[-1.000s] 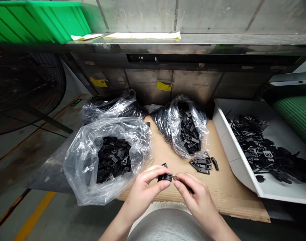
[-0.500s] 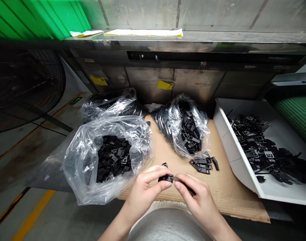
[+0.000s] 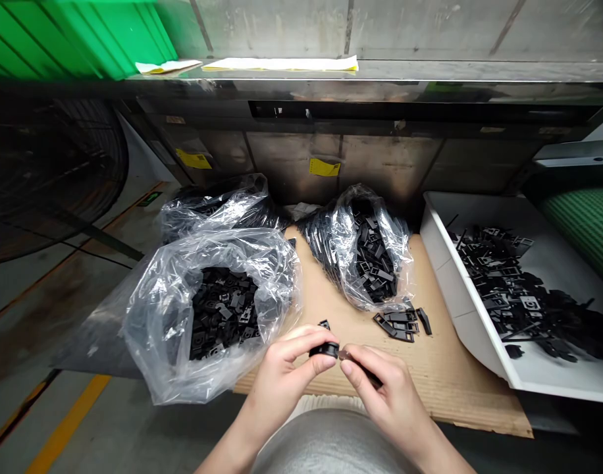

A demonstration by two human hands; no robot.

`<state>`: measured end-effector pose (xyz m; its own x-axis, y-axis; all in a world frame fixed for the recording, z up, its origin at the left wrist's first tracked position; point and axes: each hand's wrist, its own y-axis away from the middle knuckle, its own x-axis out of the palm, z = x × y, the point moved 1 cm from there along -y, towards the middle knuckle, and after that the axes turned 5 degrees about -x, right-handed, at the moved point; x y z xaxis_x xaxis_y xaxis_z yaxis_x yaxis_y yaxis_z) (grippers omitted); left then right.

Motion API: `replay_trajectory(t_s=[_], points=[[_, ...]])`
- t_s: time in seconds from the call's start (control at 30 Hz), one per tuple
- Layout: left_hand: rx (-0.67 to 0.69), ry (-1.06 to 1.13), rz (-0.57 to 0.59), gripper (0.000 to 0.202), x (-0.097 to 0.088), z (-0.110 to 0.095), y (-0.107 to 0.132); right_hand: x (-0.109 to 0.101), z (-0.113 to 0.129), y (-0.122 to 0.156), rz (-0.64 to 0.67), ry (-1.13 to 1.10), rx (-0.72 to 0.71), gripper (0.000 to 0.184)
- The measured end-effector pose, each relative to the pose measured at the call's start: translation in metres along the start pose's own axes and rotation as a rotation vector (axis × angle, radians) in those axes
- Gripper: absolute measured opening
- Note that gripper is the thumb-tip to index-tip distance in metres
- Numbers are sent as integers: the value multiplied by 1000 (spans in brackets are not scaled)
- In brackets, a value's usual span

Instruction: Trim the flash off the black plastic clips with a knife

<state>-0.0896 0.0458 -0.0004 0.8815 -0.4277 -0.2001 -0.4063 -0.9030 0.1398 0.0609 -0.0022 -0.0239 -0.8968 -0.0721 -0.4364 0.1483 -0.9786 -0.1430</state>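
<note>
Between the thumb and fingers of my left hand [image 3: 294, 359] is a small black plastic part [image 3: 325, 349] with a rounded end. My right hand [image 3: 380, 375] is closed around the dark handle of a small knife [image 3: 365, 370]. The knife's short blade points left, close to the end of the part; whether it touches cannot be made out. Both hands are above the front of a cardboard sheet [image 3: 341, 326]. Just beyond my right hand lie several loose black plastic pieces [image 3: 400, 324].
An open clear bag [image 3: 158, 329] of black parts stands left, another bag [image 3: 217, 214] behind it. A third bag [image 3: 338, 247] lies open at centre back. On the right is a white bin [image 3: 459, 316] with black parts. A metal shelf [image 3: 430, 72] crosses the back; a large fan [image 3: 59, 178] stands left.
Both hands have shifted very slightly left, still holding the plastic part and the knife. The blade's angle at the end of the part has altered a little.
</note>
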Motion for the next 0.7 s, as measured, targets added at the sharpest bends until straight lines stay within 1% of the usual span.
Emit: replay_trajectory(t_s=[0.1, 0.17, 0.23, 0.3, 0.37, 0.43, 0.53, 0.7], points=[[17, -20, -6, 12, 0, 0, 1, -1, 0, -1, -6, -33, 16, 18], [18, -25, 0, 11, -1, -1, 1, -2, 0, -2, 13, -132, 65, 18], [18, -29, 28, 11, 0, -3, 1, -4, 0, -3, 83, -314, 153, 21], [19, -36, 55, 10, 0, -5, 0, -5, 1, -2, 181, -489, 241, 27], [7, -47, 66, 10, 0, -5, 0, -6, 2, -2, 243, -588, 286, 33], [-12, -50, 55, 10, 0, -5, 0, -6, 3, -1, 232, -612, 290, 33], [-27, -40, 54, 11, -1, -3, 1, -5, 3, -1, 158, -593, 271, 29], [-61, -20, 25, 12, -2, -1, 3, -2, 2, 1, 103, -463, 233, 20]])
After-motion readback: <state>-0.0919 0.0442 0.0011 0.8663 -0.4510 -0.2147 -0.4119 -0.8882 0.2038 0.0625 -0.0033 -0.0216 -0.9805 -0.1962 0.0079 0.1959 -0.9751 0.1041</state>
